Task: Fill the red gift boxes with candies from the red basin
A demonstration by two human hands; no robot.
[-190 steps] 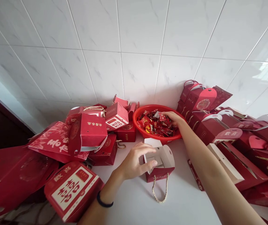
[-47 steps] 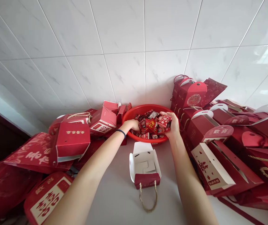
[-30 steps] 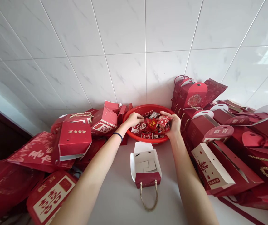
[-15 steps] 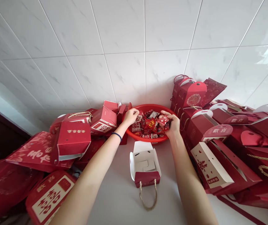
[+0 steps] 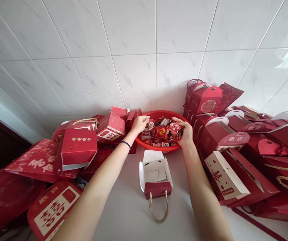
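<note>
A red plastic basin [image 5: 159, 113] stands against the tiled wall, full of wrapped candies [image 5: 160, 132]. My left hand [image 5: 140, 123] is over the basin's left side, fingers pinched on a small candy. My right hand [image 5: 185, 132] is cupped over the right side, closed on a handful of candies with a red dotted one on top. In front of the basin an open red gift box [image 5: 156, 179] with a white inside and a rope handle stands on the white table [image 5: 128, 214], nothing inside it.
Red gift boxes lie heaped at the left [image 5: 77, 149] and stacked at the right [image 5: 224, 140], some flat, some folded. A large red box with white characters [image 5: 52, 209] lies at the near left. White wall tiles rise behind.
My left hand has lifted slightly toward the basin's left rim with a candy pinched; the right hand stays cupped on its handful. 6.3 s ago the left hand was at the open box.
</note>
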